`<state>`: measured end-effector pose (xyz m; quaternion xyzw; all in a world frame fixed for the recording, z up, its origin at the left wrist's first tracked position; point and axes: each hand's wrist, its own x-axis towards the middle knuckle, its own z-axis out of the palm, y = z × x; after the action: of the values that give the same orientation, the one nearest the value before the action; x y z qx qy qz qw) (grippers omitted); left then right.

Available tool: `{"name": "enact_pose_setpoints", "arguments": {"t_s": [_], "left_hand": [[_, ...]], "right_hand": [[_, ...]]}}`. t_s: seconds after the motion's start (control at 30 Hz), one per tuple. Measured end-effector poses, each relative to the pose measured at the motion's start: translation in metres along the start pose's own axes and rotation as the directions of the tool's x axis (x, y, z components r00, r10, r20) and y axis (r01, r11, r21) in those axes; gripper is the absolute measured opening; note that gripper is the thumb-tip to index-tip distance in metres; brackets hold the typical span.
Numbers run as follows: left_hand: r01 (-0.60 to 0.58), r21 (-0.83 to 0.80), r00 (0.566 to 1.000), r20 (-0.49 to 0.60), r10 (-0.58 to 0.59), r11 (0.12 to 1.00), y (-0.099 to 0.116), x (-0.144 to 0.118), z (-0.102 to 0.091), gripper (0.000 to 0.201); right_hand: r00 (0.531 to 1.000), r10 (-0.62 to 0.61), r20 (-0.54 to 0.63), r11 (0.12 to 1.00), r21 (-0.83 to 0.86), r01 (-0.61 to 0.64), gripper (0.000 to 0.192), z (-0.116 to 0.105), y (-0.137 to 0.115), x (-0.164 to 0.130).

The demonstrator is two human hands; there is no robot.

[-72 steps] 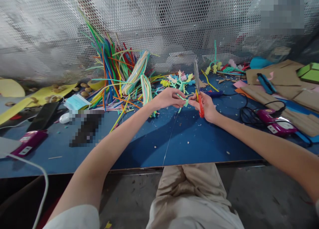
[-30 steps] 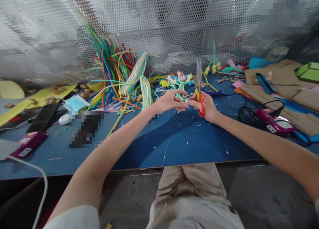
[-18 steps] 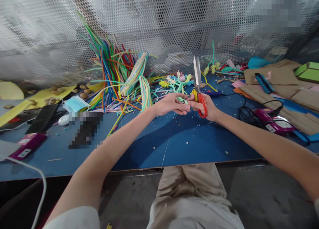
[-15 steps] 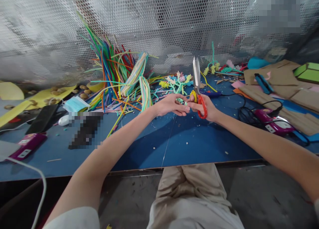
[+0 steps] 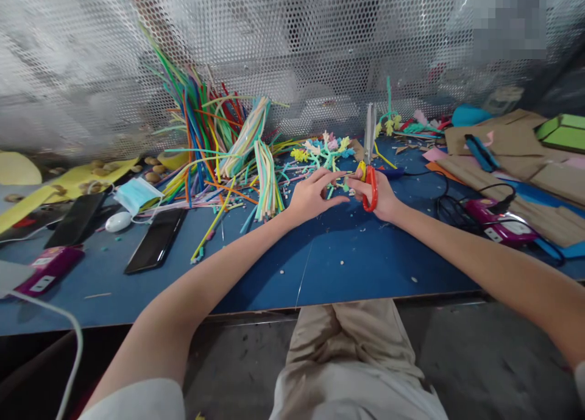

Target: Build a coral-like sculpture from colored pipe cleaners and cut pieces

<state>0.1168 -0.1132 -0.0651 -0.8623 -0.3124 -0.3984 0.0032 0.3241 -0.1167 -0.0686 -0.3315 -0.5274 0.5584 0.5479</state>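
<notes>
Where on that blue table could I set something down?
The widest bare patch lies between the table's front edge and the left hand and right hand, with little but specks on it. A smaller one separates the phone from the far-left purple box. Crowded: back left, with pipe cleaners, and the right, with cardboard.

Right hand [image 5: 382, 197] holds red-handled scissors [image 5: 370, 156]; left hand [image 5: 313, 197] near, grip unclear.

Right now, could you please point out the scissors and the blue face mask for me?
Scissors [image 5: 370, 147], head view: on the blades.
Blue face mask [image 5: 136, 194], head view: middle of the panel.
</notes>
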Motion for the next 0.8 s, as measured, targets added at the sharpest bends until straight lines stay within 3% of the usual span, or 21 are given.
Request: {"name": "enact_pose_setpoints", "arguments": {"t_s": [0.2,0.47,0.8], "left_hand": [[0.003,0.045,1.0,0.0,-0.003,0.999,-0.0044,-0.0101,0.0123,0.054],[0.004,0.011,0.999,-0.032,-0.004,1.0,-0.0066,-0.0107,0.0126,0.048],[0.085,-0.042,0.995,-0.038,-0.087,0.995,-0.004,-0.0106,0.0094,0.042]], "right_hand": [[1.0,0.003,0.014,0.998,-0.055,-0.002,0.055,0.0013,0.0054,-0.0012],[1.0,0.013,0.028,0.998,-0.054,-0.011,0.051,0.0009,0.0075,-0.0028],[0.997,0.04,0.062,0.998,-0.056,-0.037,0.052,0.0009,0.006,-0.004]]}}
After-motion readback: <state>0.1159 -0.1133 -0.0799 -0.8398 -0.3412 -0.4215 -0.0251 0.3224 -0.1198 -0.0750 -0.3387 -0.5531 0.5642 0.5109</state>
